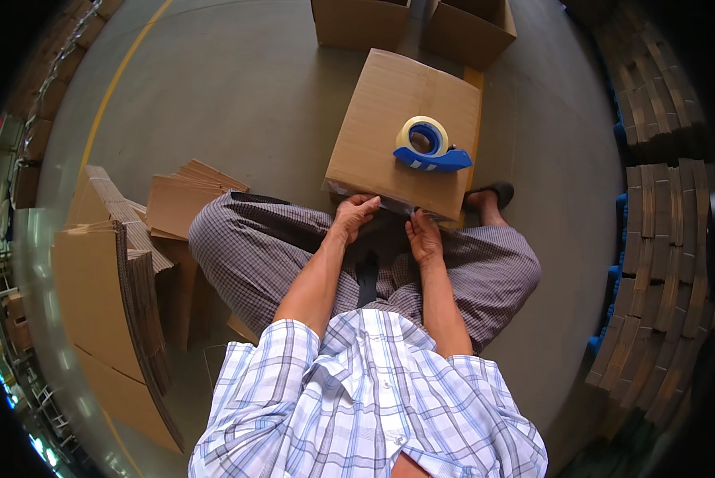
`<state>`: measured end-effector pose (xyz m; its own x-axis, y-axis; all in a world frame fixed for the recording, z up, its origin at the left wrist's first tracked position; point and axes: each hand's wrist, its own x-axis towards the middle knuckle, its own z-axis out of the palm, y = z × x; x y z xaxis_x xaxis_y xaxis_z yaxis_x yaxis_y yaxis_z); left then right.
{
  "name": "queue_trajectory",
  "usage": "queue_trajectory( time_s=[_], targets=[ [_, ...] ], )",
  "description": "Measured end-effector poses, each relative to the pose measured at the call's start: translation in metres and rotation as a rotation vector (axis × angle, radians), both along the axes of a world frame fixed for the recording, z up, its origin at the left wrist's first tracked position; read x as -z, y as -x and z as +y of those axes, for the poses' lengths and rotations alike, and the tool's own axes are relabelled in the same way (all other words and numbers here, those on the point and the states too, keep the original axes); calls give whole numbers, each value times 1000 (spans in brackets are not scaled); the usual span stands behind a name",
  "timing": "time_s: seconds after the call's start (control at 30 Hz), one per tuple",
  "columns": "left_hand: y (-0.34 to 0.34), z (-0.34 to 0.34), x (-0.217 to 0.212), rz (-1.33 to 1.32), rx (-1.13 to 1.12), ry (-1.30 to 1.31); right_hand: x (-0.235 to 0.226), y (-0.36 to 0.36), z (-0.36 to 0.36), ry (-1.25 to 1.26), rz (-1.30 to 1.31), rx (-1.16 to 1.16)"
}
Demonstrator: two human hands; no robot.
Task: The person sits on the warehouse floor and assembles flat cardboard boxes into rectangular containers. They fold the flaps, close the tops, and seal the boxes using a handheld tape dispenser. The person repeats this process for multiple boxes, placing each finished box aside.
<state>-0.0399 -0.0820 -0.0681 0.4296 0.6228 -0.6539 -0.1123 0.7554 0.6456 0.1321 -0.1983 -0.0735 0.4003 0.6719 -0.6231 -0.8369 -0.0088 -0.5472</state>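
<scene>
A closed cardboard box stands on the floor in front of me, between my bent legs. On its top lies a blue tape dispenser with a roll of clear tape in it. My left hand is at the left part of the box's near edge, thumb and fingers pinched together. Along the same edge, farther right, my right hand has its fingers curled closed against the near side. Whatever the fingertips pinch is too small and shaded to make out. The near side itself is mostly hidden from above.
Two open cardboard boxes stand beyond the closed one. Flattened cartons lean in stacks at my left, with more folded sheets by my left knee. Tall piles of flat cardboard line the right side. A yellow line crosses the floor.
</scene>
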Motion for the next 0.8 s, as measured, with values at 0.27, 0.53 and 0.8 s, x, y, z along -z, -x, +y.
queue_trajectory(
  time_s=[0.27,0.53,0.8],
  targets=[
    [-10,-2,13,10,-116,-122,-4,10,11,193,-178,88],
    [-19,-9,0,162,-182,-298,4,16,15,384,-461,75],
    [0,0,51,715,-213,-370,29,-8,4,430,-658,-131]
  ],
)
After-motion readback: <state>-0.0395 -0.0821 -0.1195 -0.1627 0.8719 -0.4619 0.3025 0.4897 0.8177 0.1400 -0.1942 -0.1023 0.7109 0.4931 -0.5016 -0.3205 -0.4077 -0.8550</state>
